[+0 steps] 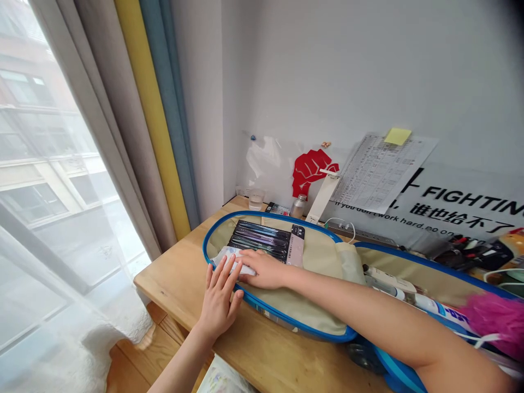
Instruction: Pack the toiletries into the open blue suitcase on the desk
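Observation:
A small white soft packet [248, 269] lies at the near left rim of an opened oval bag [323, 305] with beige lining and blue piping. My right hand [264, 270] reaches across from the right and holds this packet between thumb and fingers. Spread and nearly flat, the fingers of my left hand [223, 292] rest on the packet's near side and the rim. Just behind both hands, a packaged set of slim dark sticks, apparently pens [262, 239], lies on the lining. What is printed on the white packet is hidden.
The bag's other half, at right, holds a toothpaste tube [440, 310] and a pink mesh bath puff [493, 322]. Behind stand a glass [256, 201], a small bottle [298, 206] and a white lamp-like stand [323, 196]. The wooden table's [172, 281] left edge faces a curtained window.

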A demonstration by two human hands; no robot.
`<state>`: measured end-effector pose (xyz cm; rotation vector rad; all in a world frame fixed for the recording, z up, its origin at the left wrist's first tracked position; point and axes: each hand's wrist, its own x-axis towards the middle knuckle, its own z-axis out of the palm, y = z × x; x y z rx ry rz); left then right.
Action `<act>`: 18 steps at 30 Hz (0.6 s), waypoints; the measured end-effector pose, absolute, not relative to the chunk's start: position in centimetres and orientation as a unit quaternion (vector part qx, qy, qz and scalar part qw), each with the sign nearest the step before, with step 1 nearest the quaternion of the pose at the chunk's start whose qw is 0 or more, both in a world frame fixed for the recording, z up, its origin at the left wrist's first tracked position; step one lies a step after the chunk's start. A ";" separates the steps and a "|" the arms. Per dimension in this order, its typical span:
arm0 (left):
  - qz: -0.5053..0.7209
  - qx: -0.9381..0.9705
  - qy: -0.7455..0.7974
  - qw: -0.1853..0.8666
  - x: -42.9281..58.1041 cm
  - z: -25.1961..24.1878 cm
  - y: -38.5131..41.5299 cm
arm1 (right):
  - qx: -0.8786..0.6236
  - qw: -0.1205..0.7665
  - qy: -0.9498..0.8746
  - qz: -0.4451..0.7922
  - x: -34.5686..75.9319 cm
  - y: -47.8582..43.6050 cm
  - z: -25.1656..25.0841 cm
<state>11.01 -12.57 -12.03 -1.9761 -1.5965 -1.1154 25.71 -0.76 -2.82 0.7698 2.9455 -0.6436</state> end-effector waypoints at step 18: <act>-0.402 -0.701 -0.556 0.194 11.2 -11.7 -12.4 | 0.236 0.128 0.928 -0.257 25.2 -1.5 -3.1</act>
